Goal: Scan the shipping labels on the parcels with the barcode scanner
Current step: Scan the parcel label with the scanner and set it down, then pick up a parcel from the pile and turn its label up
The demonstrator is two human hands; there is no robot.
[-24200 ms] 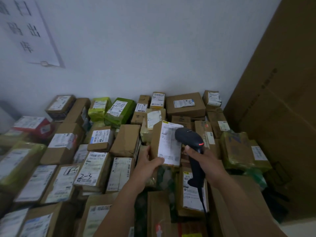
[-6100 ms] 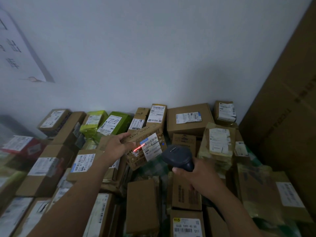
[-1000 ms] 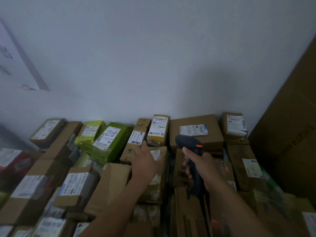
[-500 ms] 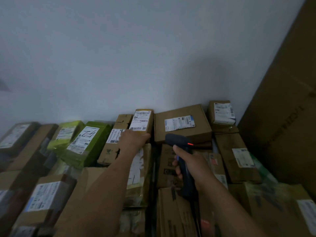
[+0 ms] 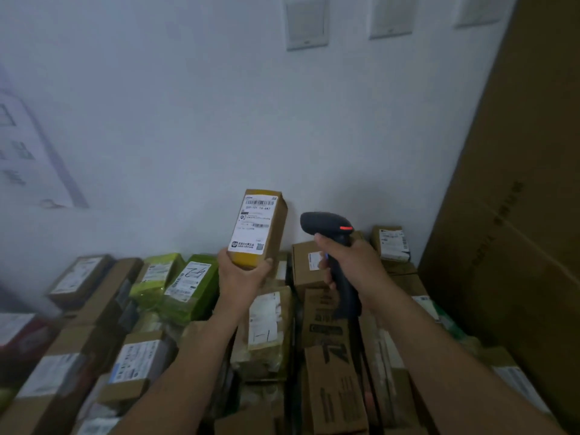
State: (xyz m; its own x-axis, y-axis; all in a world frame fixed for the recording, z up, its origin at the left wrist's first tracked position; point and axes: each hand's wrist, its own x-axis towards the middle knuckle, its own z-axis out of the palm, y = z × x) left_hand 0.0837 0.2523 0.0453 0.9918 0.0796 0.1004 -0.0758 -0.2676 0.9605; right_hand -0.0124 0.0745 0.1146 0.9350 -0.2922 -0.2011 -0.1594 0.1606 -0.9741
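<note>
Counting two bare hands, one scanner and one parcel held aloft. Gripping with the left hand (image 5: 243,277) the lower end of a small, tall brown cardboard parcel (image 5: 276,226), curling thumb and fingers round its base and holding it upright above the heap, before the white wall. Bearing one white shipping label (image 5: 253,226) on the near face, showing two barcodes, one along the top and one at mid-height, plus a square code at the lower right; looking yellowish at both ends. Wrapping the right hand (image 5: 351,265) tightly round the handle of a black pistol-shaped barcode scanner (image 5: 324,221), just right of the parcel without touching it, glowing with one red light (image 5: 346,228). Lying below: many brown cardboard boxes (image 5: 332,381), too blurred for counting, and two green plastic-wrapped parcels (image 5: 192,288). Sitting high on the wall: three white square plates (image 5: 307,22).
</note>
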